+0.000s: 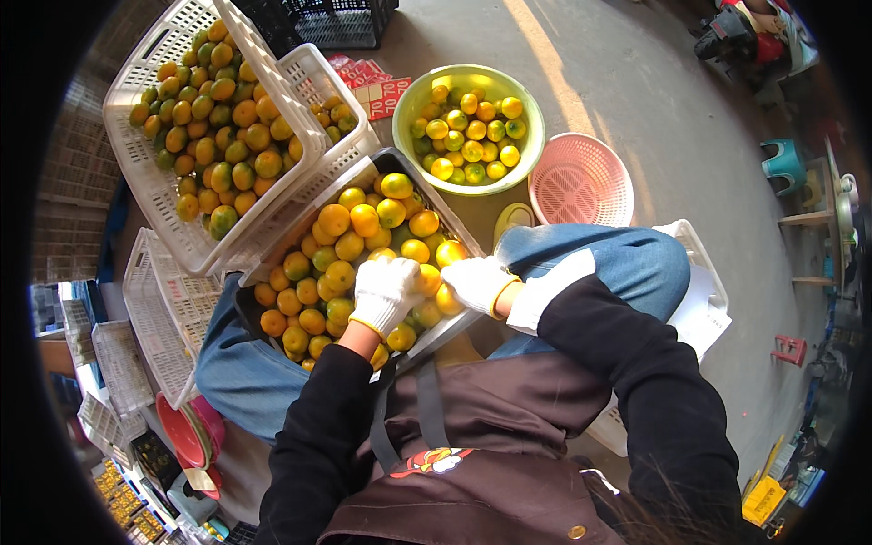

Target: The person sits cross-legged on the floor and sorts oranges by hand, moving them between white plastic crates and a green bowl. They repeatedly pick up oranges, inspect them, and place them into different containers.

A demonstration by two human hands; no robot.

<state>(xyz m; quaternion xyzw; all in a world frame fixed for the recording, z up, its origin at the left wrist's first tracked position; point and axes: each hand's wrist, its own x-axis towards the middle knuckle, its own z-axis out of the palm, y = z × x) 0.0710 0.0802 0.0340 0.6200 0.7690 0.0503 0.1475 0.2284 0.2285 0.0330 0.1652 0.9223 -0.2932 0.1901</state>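
Observation:
A black crate (pixel 436 347) full of orange and green-tinged citrus fruits (pixel 339 275) stands between my knees. My left hand (pixel 385 289), in a white knitted glove with a yellow cuff edge, lies over the fruits in the crate's right half, its fingers curled. Close by on the right, my right hand (pixel 477 283), gloved the same way, is at the crate's right edge. A citrus fruit (pixel 427 280) lies between the two hands, against the fingers of both. The gloves hide the fingertips, so whether either hand grips this fruit is unclear.
A white plastic crate (pixel 272 197) heaped with citrus stands at the upper left. Beyond my crate are a green basin (pixel 538 136) holding citrus and a pink plastic basket (pixel 579 180). Red printed cards (pixel 381 95) lie on the floor. A black crate (pixel 334 24) stands at the top.

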